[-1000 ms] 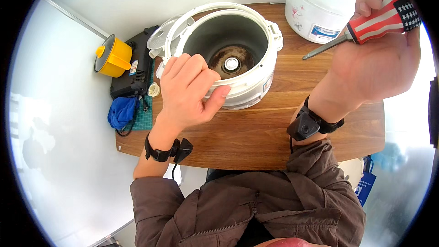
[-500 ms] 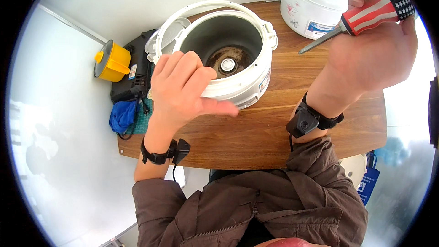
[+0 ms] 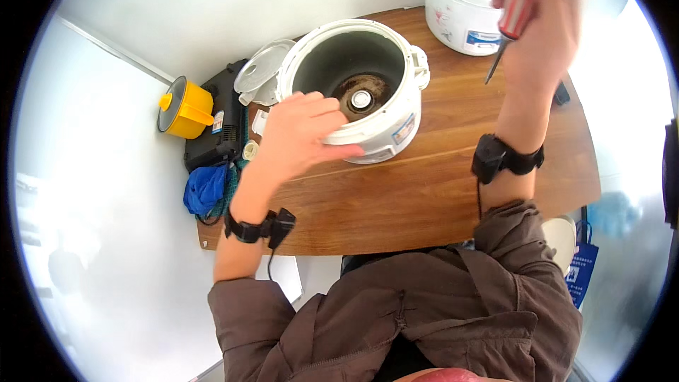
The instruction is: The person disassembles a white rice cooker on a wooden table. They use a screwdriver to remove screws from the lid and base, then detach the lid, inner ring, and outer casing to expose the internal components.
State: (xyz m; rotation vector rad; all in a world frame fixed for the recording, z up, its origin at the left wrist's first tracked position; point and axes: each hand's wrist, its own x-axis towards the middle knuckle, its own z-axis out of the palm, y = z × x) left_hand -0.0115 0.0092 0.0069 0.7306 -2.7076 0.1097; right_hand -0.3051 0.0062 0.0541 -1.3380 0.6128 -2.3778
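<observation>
A white rice cooker body stands on the wooden table without its lid, its dark inside showing a brown-stained bottom and a round white centre piece. My left hand is closed over its near left rim, fingers on top and thumb stretched along the outer wall. Up at the right, my right hand is wrapped round a screwdriver with a red-and-white striped handle, its metal tip pointing down and to the left. The tip is in the air, apart from the cooker.
Behind my left hand lies a translucent lid. A black case, a yellow lidded pot and a blue cloth sit at the left. Another white cooker stands at the back right. A blue bag hangs below the table's right edge.
The white ring that was tilted up around the cooker's top now sits down on its rim. My right hand has moved left with the screwdriver, turning its tip more downward.
</observation>
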